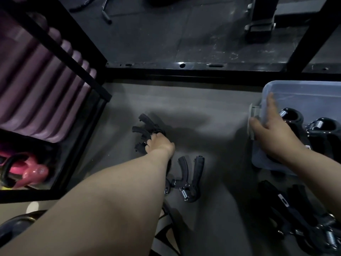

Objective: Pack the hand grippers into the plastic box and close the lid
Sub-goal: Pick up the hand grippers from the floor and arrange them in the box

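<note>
A clear plastic box (295, 89) stands open at the right, with black hand grippers (293, 116) lying inside. My right hand (271, 130) holds its left wall, thumb outside and fingers inside over the rim. On the grey floor in the middle, my left hand (159, 145) grips a cluster of black hand grippers (145, 124), their handles fanning out to the left. Another hand gripper (190, 179) with a steel spring lies nearer me. More grippers (299, 215) lie at the lower right, below the box.
A black metal rack (77, 58) rises on the left, holding purple rolled mats (36, 89) and a pink kettlebell (27, 170). The rack's lower bar (184, 74) crosses behind the floor area. Dark gym equipment (258, 28) stands farther back.
</note>
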`<state>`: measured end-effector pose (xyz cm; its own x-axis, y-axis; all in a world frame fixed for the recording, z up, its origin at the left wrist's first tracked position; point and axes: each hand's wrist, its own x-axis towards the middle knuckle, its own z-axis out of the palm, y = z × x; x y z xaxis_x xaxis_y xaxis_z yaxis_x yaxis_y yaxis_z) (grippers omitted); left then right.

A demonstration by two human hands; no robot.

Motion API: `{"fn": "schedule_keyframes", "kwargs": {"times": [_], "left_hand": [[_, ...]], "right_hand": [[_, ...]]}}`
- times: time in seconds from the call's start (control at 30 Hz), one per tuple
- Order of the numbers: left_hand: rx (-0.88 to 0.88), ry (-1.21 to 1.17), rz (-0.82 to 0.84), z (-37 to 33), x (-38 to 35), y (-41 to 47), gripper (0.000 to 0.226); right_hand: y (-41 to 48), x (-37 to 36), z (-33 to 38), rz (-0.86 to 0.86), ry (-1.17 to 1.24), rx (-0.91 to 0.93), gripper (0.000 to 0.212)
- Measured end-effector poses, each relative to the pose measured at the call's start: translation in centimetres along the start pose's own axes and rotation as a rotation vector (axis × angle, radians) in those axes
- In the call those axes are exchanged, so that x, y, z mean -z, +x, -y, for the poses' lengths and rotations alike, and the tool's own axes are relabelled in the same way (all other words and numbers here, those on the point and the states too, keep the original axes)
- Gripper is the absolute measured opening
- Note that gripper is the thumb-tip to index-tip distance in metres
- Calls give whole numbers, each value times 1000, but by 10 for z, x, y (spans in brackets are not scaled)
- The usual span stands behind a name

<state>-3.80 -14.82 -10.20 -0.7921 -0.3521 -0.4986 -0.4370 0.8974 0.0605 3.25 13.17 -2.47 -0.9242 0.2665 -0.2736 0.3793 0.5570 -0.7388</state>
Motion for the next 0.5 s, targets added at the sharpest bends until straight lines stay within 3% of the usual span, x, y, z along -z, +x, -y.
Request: {"fn": "schedule_keyframes", "kwargs": {"times": [0.13,0.27,0.37,0.5], "left_hand": [[9,49,-82,2,-6,-1,41],[-49,-10,-318,-4,-8,-8,35],[-15,-271,-447,-32,7,-17,39],[-46,-632,-488,-76,35,-36,37]], "right_hand": [[1,-2,-1,-14,-7,4,79],[2,-1,-2,-13,-3,3,77],[2,-1,-2,-21,9,5,78],[4,-2,-7,-20,21,8,81]]}}
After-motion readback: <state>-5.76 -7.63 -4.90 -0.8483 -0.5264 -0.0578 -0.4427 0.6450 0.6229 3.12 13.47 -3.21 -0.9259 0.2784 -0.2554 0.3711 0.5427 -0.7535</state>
